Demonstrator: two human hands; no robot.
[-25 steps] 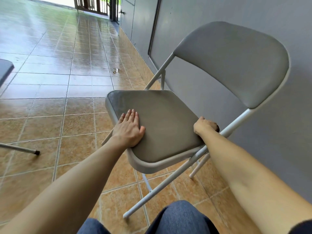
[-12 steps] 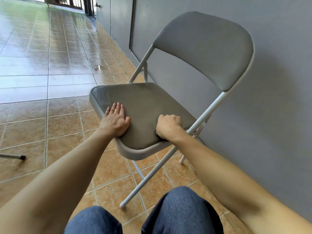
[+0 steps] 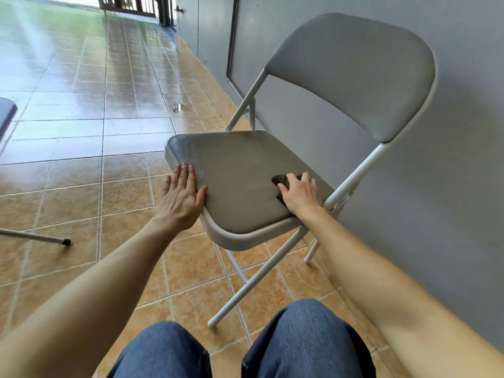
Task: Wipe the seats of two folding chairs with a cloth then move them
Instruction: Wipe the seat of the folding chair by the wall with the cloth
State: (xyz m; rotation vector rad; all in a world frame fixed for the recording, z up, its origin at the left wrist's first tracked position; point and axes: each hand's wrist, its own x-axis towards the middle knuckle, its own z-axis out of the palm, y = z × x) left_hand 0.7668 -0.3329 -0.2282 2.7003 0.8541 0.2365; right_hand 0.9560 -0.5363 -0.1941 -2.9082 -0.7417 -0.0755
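A grey padded folding chair (image 3: pixel 351 69) with a white metal frame stands unfolded against the grey wall. Its seat (image 3: pixel 240 175) faces me. My left hand (image 3: pixel 181 197) lies flat with fingers spread at the seat's left front edge. My right hand (image 3: pixel 300 193) presses a small dark cloth (image 3: pixel 281 180) onto the right side of the seat, near the frame; only a bit of the cloth shows past my fingers. A second chair's dark seat edge (image 3: pixel 6 115) and one leg (image 3: pixel 35 237) show at the far left.
Glossy brown floor tiles (image 3: pixel 81 132) stretch away to a gate (image 3: pixel 131 5) at the top. The grey wall (image 3: pixel 450 214) runs along the right, close behind the chair. A small wet spot (image 3: pixel 176 107) lies on the floor. My knees in blue jeans (image 3: pixel 300 339) are at the bottom.
My right hand slid with the cloth from the seat's right edge to its middle front and back to the right side. My left hand shifted outward to the seat's left edge.
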